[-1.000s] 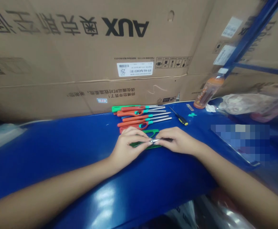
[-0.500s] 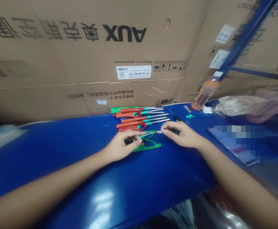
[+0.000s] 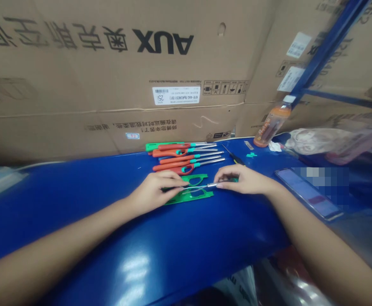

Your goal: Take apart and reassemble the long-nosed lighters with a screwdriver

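Note:
My right hand (image 3: 243,179) pinches a short silver metal tube (image 3: 211,185), the fingers curled round its right end. Thin pale wires (image 3: 194,188) run from the tube's left end to my left hand (image 3: 156,192), whose thumb and fingertips are closed on them. Beneath the wires lie two green plastic lighter casing halves (image 3: 208,195) with looped trigger openings, partly covered by my left hand. Just behind are several long-nosed lighters (image 3: 176,161) with orange-red handles and silver barrels, side by side. A screwdriver (image 3: 237,160) with a dark handle rests behind my right hand.
A blue table (image 3: 109,238) spans the view. Tall cardboard boxes (image 3: 109,80) stand along its back. To the right are an orange drink bottle (image 3: 271,126), small turquoise pieces (image 3: 251,155), crumpled plastic bags (image 3: 310,142), a phone (image 3: 303,191) and a blue metal post (image 3: 332,46).
The metal tube has moved slightly nearer to me, and more of it shows. My left hand has shifted a little left along the wires. The whole view has shifted slightly.

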Available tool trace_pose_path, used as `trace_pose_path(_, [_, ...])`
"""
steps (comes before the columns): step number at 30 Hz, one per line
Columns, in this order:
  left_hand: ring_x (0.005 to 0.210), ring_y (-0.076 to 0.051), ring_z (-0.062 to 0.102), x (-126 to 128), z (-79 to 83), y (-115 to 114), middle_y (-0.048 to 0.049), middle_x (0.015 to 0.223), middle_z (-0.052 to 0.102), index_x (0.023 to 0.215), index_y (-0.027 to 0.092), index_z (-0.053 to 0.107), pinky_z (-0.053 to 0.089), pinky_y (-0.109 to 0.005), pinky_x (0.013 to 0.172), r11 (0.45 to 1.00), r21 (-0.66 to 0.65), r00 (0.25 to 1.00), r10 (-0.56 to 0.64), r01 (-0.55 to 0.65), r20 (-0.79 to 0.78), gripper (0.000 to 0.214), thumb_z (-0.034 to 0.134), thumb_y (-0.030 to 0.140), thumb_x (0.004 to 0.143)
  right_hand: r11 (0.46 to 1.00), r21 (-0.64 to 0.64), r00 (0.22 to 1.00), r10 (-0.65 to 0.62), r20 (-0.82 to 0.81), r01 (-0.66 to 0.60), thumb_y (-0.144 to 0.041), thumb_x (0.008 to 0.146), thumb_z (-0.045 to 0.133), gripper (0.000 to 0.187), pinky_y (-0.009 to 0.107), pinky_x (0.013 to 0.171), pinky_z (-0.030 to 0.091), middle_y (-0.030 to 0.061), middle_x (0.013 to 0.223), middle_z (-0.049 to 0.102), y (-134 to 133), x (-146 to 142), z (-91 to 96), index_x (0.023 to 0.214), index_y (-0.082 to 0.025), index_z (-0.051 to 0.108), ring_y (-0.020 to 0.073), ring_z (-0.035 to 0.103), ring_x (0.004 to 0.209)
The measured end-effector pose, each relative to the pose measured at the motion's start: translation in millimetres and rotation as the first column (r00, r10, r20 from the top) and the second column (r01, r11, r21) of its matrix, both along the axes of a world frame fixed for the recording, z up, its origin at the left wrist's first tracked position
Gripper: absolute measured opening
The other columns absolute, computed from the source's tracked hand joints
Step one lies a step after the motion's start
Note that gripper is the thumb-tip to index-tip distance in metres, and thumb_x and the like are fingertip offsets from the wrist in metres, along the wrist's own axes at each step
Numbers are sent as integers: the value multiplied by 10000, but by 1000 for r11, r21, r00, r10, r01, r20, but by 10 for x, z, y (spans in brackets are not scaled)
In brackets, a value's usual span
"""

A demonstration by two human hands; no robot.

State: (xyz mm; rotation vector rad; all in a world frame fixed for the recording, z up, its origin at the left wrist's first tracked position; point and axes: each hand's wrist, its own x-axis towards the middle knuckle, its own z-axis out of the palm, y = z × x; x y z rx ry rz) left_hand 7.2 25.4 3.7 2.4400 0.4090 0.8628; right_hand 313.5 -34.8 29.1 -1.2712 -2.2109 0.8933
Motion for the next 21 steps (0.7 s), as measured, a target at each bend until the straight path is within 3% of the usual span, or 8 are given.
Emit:
trace_pose_path(3, [885,-166,691,-13,-8,-24,-89,1003,734,1150,174,749,567,-290,810,989,134,998,-49,54,-42,256,595,160,947,998,-45,998,54,40,-52,-407,916,614,285,337,842,517,70,987,722,-7,7,18,1016,-158,711,183,650,904])
trace_pose_path(10, [938,-196,679,-5,-48,-21,-117,1033,717,1238,181,704,582,-322,831,959,246,985,-115,144,-128,335,518,118,965,992,9,990,128,65,-129,-360,928,629,251,321,840,510,69,962,663,-23,33,48,1010,-164,763,163,627,893])
trace_pose_path(21, [945,-203,702,2,-124,34,-113,1036,757,1177,166,727,604,-344,837,960,246,989,-112,132,-95,273,549,143,971,996,56,986,56,159,-66,-344,941,623,249,277,744,494,42,873,643,-53,16,31,1041,-185,787,140,622,782])
